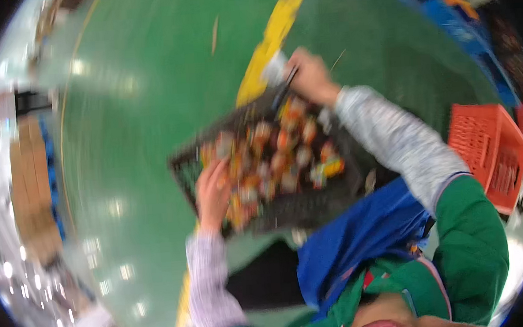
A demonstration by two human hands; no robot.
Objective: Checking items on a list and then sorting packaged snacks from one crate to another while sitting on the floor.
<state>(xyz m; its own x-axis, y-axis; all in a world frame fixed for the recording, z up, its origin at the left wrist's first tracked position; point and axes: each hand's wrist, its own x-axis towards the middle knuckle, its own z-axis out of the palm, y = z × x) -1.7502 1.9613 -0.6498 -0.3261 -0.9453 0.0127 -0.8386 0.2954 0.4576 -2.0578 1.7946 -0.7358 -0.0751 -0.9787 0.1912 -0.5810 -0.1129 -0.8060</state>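
Note:
A dark plastic crate (pixel 311 205) filled with small, colourful wrapped items (pixel 283 148) lies tilted before me; blur hides what they are. My left hand (pixel 212 190) rests over the items at the crate's left end, fingers extended, with nothing visibly gripped. At the crate's far corner my right hand (pixel 310 74) is closed around a thin dark object (pixel 285 88), which I cannot name. A blurred white object (pixel 275 70) shows beside its fingers; whether the hand holds that too is unclear.
The green floor (pixel 148 126) carries a yellow line (pixel 274 33) beyond the crate. A red-orange plastic basket (pixel 491 154) stands at the right, near blue pallet-like structures (pixel 458 32). Brown cartons (pixel 32 181) on a blue base are at the far left. A black surface (pixel 268 278) lies below the crate.

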